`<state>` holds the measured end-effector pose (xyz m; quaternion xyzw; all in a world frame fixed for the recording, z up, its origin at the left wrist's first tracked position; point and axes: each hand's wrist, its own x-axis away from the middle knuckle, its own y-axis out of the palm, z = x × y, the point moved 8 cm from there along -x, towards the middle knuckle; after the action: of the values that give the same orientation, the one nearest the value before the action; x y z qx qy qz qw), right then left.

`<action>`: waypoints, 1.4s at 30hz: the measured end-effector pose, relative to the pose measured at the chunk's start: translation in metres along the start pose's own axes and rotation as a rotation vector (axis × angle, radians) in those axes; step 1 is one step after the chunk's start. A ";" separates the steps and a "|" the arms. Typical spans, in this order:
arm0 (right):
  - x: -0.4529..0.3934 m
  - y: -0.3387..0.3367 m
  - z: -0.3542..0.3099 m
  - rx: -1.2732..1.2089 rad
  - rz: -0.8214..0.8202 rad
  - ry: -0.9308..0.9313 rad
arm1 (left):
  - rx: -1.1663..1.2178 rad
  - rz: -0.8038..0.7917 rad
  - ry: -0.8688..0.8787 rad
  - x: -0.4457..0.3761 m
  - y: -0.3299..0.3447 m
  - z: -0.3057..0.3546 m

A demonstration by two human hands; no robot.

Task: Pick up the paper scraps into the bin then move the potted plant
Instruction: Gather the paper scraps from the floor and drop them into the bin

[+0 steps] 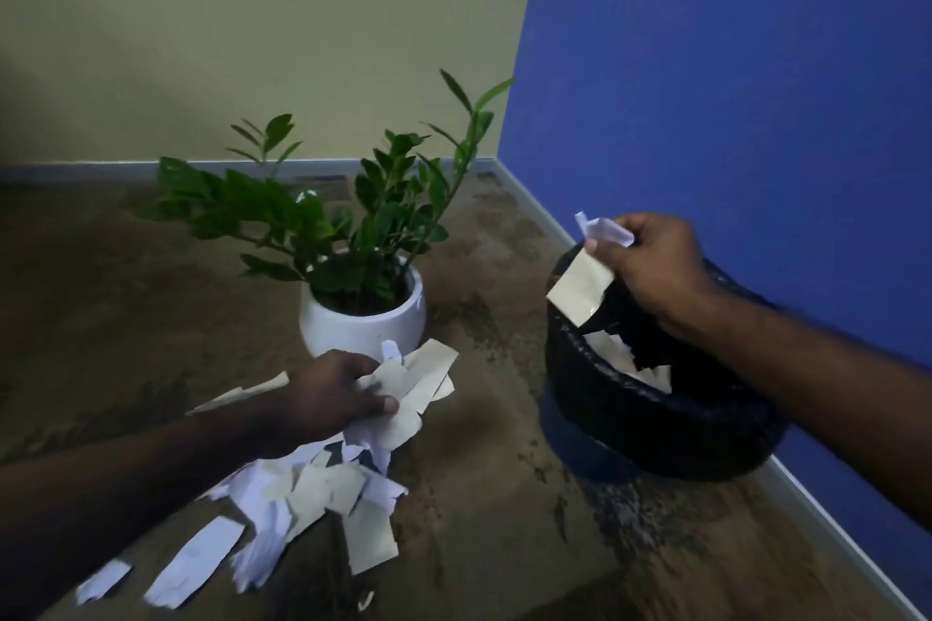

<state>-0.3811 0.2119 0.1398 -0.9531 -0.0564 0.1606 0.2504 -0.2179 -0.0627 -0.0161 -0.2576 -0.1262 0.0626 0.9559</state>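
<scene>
- Loose paper scraps (302, 494): a heap on the brown floor (504, 519), front left; most not yet collected.
- Left hand (328, 398): over the heap, fingers curled round a bunch of scraps.
- Potted plant (363, 313): white pot, standing just behind the heap; not yet moved.
- Right hand (650, 262): above the bin, fingers pinching a few scraps; release pending.
- Bin (655, 424): black-lined, by the blue wall; appears to hold some scraps already, though its inside is dim.

One head-worn camera looks forward and down, close over the floor (504, 494) in a wall corner.
</scene>
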 end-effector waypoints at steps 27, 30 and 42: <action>-0.012 -0.061 0.119 -0.076 0.142 0.511 | 0.551 -0.286 0.096 -0.064 0.151 0.223; -0.012 -0.059 0.112 -0.054 0.159 0.467 | 0.521 -0.221 0.077 -0.064 0.140 0.212; 0.017 0.030 0.020 0.181 -0.147 -0.169 | 0.312 -0.202 0.146 -0.026 0.073 0.138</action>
<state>-0.3710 0.1982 0.1038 -0.9030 -0.1324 0.2259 0.3406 -0.2844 0.0608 0.0563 -0.0962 -0.0707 -0.0337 0.9923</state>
